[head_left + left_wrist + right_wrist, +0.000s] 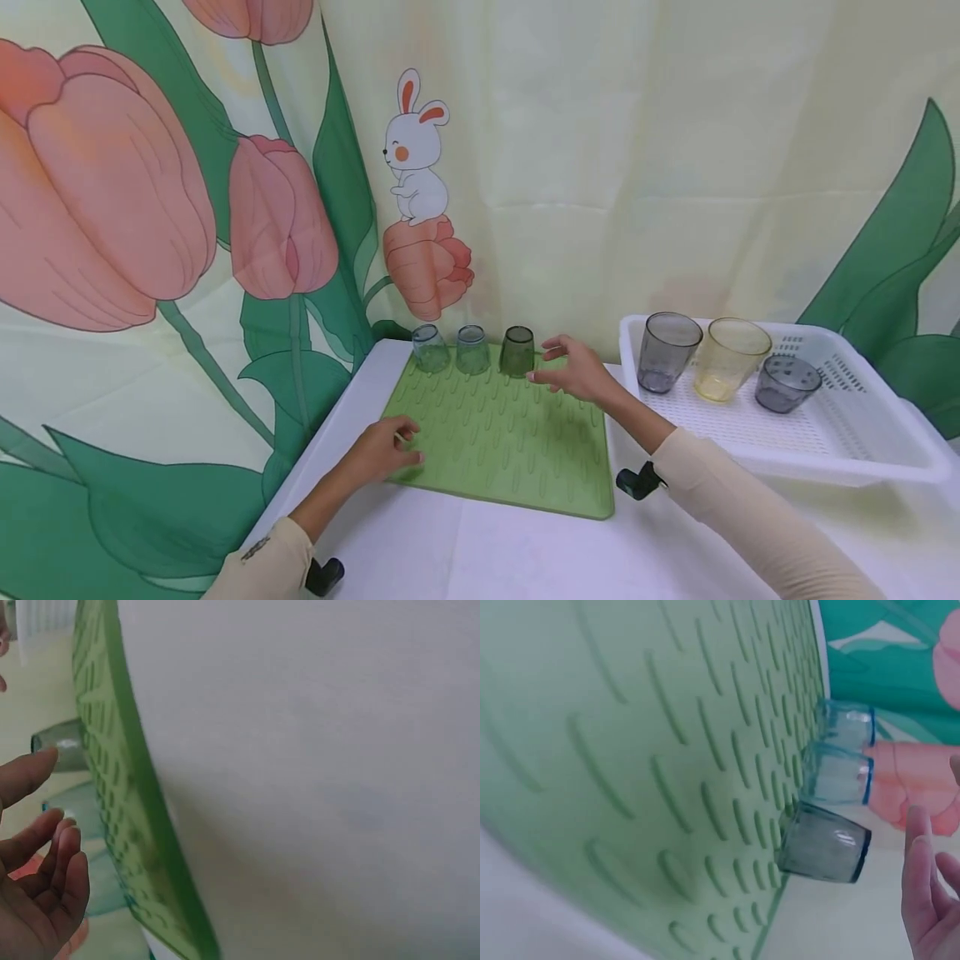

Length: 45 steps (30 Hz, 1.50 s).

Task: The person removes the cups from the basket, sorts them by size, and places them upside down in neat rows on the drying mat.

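Observation:
My right hand (573, 371) hovers just right of a dark grey glass (517, 352), its fingers spread and holding nothing. In the right wrist view that grey glass (825, 844) stands apart from the fingers. Two blue-tinted glasses, a middle one (472, 350) and a left one (431, 348), stand in a row with it along the back edge of a green ridged mat (495, 433). Above the mat's left front edge is my left hand (382, 450), its fingers loosely bent with nothing between them. The left wrist view shows the thumb and fingers apart.
A white perforated basket (885, 450) sits to the right. In it are a tall grey glass (666, 354), a yellow glass (729, 362) and a short grey glass (786, 385). Behind the table hangs a curtain (555, 167) with tulips and a rabbit.

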### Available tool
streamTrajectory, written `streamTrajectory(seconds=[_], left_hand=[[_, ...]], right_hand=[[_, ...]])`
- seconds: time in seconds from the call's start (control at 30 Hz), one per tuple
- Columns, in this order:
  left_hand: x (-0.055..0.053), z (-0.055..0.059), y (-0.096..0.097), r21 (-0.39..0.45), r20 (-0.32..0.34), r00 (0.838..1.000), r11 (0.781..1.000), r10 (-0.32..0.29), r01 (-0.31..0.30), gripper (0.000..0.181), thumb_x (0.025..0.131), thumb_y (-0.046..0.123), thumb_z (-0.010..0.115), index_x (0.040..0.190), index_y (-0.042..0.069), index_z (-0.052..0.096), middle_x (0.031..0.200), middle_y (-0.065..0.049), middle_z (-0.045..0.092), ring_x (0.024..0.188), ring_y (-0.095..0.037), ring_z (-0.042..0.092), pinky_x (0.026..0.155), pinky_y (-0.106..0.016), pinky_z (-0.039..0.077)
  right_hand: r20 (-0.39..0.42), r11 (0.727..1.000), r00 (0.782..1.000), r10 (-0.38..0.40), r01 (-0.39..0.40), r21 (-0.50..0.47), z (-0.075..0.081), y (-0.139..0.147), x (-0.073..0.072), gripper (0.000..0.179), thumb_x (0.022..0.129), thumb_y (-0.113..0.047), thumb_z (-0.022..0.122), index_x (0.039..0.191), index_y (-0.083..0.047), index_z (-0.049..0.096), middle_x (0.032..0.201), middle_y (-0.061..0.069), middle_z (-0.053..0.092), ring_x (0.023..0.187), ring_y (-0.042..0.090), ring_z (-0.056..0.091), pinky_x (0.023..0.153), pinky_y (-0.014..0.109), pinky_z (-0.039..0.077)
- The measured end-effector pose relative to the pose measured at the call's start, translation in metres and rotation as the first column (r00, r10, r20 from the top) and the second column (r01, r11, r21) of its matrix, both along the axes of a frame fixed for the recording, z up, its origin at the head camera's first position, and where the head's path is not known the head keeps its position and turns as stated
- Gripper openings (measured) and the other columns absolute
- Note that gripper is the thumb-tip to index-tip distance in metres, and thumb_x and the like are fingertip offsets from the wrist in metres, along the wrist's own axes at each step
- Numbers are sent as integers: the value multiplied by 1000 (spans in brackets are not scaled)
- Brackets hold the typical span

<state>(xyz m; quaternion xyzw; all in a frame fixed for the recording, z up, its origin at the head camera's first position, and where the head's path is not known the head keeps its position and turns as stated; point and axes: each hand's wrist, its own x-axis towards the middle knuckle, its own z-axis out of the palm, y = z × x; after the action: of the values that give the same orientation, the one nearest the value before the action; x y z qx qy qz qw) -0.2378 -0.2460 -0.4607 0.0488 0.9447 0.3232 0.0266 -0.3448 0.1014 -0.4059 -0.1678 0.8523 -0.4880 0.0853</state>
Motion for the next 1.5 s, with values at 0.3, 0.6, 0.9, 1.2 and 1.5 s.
streamTrajectory(seconds=[0.3,0.6,0.9,1.2,1.5], left_hand=[[-7,15,33,45,-42,993,992,-113,115,41,86,22,81,118,3,66,108,-12,67,91,-21,64,77,-34,53],[-10,31,63,98,-81,976,973,-204,211,45,88,38,78,123,13,64,116,-8,67,100,-22,64,79,-33,54],[-9,41,87,189,-93,959,941,-269,282,43,89,35,78,123,13,64,114,-1,64,97,-17,63,76,-28,54],[-17,43,111,218,-83,952,927,-294,305,43,90,41,75,125,18,63,116,1,65,99,-15,63,79,-30,54],[-27,49,131,259,-93,940,904,-327,340,43,91,39,74,126,17,63,116,0,65,100,-17,63,80,-32,55]], right_hand=[[-95,990,989,110,-118,-79,-2,26,36,55,84,-21,83,127,3,58,117,20,66,65,25,69,63,34,59],[-105,983,987,125,-137,-121,3,80,62,43,85,-15,80,121,0,61,111,17,66,61,20,68,62,32,56],[-143,974,976,162,-181,-138,3,126,75,32,88,-8,76,115,0,62,103,12,69,62,20,68,63,32,58],[-195,965,966,170,-203,-164,1,165,75,30,90,1,70,118,3,60,98,2,69,66,22,69,65,33,60],[-230,995,973,-38,17,-94,11,217,61,28,93,-4,68,117,-19,63,98,-13,70,73,15,72,64,30,58]])
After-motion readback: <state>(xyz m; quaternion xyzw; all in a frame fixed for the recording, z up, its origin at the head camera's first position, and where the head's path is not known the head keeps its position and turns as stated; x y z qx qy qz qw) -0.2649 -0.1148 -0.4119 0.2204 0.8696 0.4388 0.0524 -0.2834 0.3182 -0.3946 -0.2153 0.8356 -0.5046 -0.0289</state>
